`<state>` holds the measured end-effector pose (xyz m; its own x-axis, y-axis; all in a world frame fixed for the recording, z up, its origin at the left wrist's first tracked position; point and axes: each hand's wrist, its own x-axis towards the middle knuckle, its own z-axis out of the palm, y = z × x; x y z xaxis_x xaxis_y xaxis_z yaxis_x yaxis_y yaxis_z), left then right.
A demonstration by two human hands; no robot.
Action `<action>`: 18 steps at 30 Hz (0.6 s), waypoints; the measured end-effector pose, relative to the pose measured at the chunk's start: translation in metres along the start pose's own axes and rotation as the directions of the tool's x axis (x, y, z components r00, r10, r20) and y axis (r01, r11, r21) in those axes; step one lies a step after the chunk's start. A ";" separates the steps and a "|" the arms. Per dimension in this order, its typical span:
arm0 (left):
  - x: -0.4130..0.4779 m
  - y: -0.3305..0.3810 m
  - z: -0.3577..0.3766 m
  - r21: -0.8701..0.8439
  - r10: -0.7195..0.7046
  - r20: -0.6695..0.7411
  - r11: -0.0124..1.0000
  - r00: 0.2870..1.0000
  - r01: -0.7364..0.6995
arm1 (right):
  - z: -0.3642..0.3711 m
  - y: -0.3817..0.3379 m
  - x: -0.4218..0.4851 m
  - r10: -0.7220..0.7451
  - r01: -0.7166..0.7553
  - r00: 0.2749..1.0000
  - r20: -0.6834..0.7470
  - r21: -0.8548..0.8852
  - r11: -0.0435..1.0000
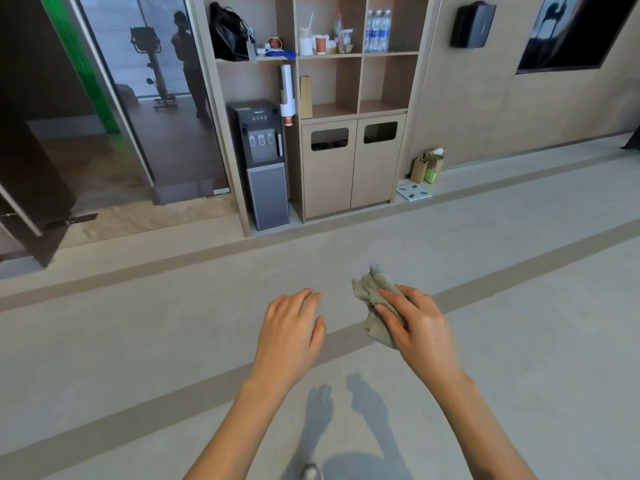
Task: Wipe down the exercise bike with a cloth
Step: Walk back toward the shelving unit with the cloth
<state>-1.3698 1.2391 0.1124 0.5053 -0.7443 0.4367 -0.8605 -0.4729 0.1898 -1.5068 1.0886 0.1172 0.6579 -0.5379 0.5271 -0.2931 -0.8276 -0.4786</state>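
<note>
Out on the open floor [138, 341], well on my side of the water dispenser [263, 164], the right hand [415, 327] is gripping the cloth [372, 292]. Its fingers are curling over the top, and a wad is poking out past the fingertips toward the dispenser. The left hand [291, 327] is hovering just beside it, more in line with the dispenser, holding nothing, fingers loose and a little bent.

The cloth is looking like a soft, fluffy terry rag, so I'm expecting it to be light, floppy and grippy rather than slick. I'm thinking it wants bunching into the palm so a flat pad faces outward.

The exercise bike [152, 64] is only showing as a reflection in the glass door [166, 140] left of the dispenser. I'm guessing the real one is sitting somewhere behind the camera, but I can't tell where. I'm betting on heavy and rigid, with bars and a post the rag can wrap around.

Room-wise, I'm seeing lots of open floor between the hands and the dispenser. The shelf unit [329, 181] is standing right against the dispenser's right side, with paper bags [427, 168] further right by the wall. A dark door [31, 188] is jutting into the room far left of the dispenser, so I'm watching that edge when turning.
</note>
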 end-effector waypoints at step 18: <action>0.357 -0.149 0.139 -0.037 -0.005 0.097 0.999 0.995 0.009 | 0.176 0.117 0.349 0.017 -0.017 1.000 -0.013 -0.016 1.000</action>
<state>-1.0526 0.9782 0.1176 0.5139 -0.7838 0.3486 -0.8577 -0.4620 0.2258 -1.1893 0.8329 0.1214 0.6441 -0.5540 0.5275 -0.3154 -0.8206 -0.4767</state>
